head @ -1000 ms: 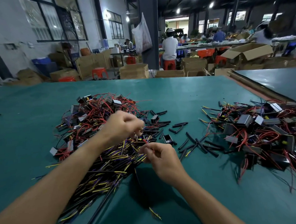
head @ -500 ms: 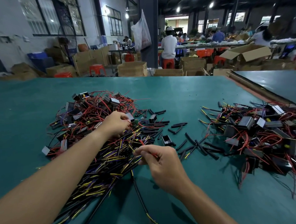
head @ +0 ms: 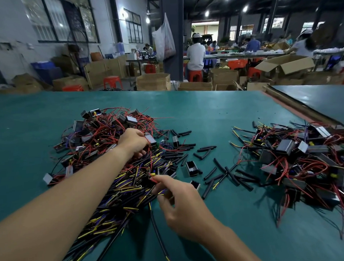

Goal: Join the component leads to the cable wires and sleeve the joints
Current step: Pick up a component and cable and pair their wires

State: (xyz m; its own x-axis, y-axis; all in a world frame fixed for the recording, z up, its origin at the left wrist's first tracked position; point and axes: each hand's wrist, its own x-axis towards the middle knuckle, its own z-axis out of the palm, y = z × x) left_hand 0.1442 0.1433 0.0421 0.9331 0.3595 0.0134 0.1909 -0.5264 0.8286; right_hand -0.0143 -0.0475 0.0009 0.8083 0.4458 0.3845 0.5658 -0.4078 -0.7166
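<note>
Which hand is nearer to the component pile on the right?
Right. The right hand lies left of that pile; the left hand is farther left, in the other pile.

Our left hand (head: 133,143) buries its fingertips in the left pile (head: 93,137) of red-wired parts, so we cannot tell whether they hold one. Our right hand (head: 181,206) pinches thin wires (head: 153,177) whose ends its fingers cover. The right pile (head: 304,157), by the tabletop's (head: 205,113) right edge, is cut off by the picture. A black cable (head: 158,234) leaves at the bottom. The people (head: 195,53) beyond are too small to make out.
</note>
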